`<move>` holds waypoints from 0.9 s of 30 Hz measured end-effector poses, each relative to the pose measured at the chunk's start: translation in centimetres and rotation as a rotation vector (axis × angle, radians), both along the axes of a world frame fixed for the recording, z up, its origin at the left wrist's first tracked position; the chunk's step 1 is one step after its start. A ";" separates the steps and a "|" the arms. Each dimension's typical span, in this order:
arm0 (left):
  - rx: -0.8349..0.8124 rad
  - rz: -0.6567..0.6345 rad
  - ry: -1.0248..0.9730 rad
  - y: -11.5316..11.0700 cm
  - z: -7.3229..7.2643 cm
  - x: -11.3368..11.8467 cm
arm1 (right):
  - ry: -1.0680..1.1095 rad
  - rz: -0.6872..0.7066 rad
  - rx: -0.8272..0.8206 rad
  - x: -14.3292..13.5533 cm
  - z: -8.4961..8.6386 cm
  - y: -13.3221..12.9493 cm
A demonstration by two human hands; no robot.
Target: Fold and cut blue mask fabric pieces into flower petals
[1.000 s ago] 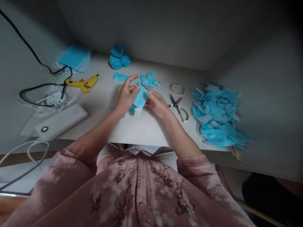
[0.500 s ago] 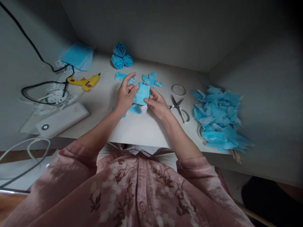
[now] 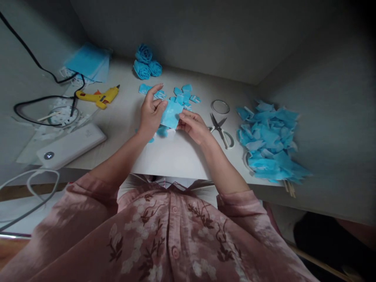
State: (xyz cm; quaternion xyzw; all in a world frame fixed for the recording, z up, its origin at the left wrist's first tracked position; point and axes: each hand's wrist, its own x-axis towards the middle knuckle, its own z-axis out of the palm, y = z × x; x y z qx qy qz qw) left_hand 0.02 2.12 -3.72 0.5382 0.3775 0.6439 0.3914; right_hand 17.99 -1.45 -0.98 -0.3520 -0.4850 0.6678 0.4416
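Fingers of left hand [image 3: 149, 114] and right hand [image 3: 194, 126] clamped on blue square [image 3: 171, 113]

Blue square is held up above the table [image 3: 176, 158], near its front middle, slightly tilted. Left thumb presses its upper left corner; left index finger is raised, apart from the thumb. Right thumb is on its right edge, other right fingers partly hidden behind it. Loose blue pieces [image 3: 185, 96] lie just beyond the square, folded blue strips [image 3: 145, 89] beyond the left hand. More bits under the hands, mostly hidden.

Right side: open scissors [image 3: 220, 128] near the right hand, metal ring [image 3: 212, 105] just beyond them. Farther right, big heap of blue scraps [image 3: 268, 135], thin sticks [image 3: 290, 189] poking out at its front.

Back: three blue rosettes [image 3: 142, 69], bunched together. Left side: yellow glue gun [image 3: 101, 98] on its side, white power bank [image 3: 73, 145] nearer the front edge, white scraps [image 3: 63, 116] between black cable loops, stack of blue sheets [image 3: 88, 60] at back left.
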 end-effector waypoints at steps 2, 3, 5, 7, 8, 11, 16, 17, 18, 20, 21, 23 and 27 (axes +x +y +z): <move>0.056 -0.001 0.011 0.2 -0.1 -0.1 | -0.013 0.037 0.000 -0.1 -0.1 -0.1; 0.082 -0.002 0.013 0.2 -0.1 -0.1 | -0.020 0.051 0.006 -0.1 -0.2 -0.1; 0.119 -0.010 0.010 0.3 0.0 0.0 | -0.031 0.059 0.023 -0.2 -0.4 0.0; 0.126 -0.023 -0.002 0.3 0.0 0.0 | -0.038 0.042 0.039 -0.3 -0.6 0.0; 0.122 -0.029 -0.007 0.3 0.0 0.1 | -0.039 0.027 0.047 -0.2 -0.7 0.1; 0.115 -0.043 -0.020 0.4 -0.1 0.0 | -0.037 -0.015 0.070 -0.1 -0.6 0.2; 0.074 -0.026 -0.020 0.0 0.4 -0.1 | -0.021 -0.045 0.067 0.0 -0.5 0.1; 0.059 -0.026 -0.028 -0.1 0.6 0.0 | -0.024 -0.051 0.062 0.1 -0.5 0.1; 0.045 -0.032 -0.038 -0.2 0.7 0.0 | -0.030 -0.058 0.058 0.1 -0.5 0.1; 0.030 -0.047 -0.065 -0.4 1.0 0.0 | -0.046 -0.071 0.054 0.2 -0.6 0.2; 0.029 -0.051 -0.075 -0.4 1.1 0.0 | -0.051 -0.075 0.054 0.2 -0.6 0.2; 0.023 -0.045 -0.074 -0.3 1.0 -0.1 | -0.043 -0.080 0.052 0.3 -0.7 0.3; -0.017 -0.021 -0.043 0.1 0.7 -0.5 | -0.002 -0.111 0.046 0.4 -0.6 0.4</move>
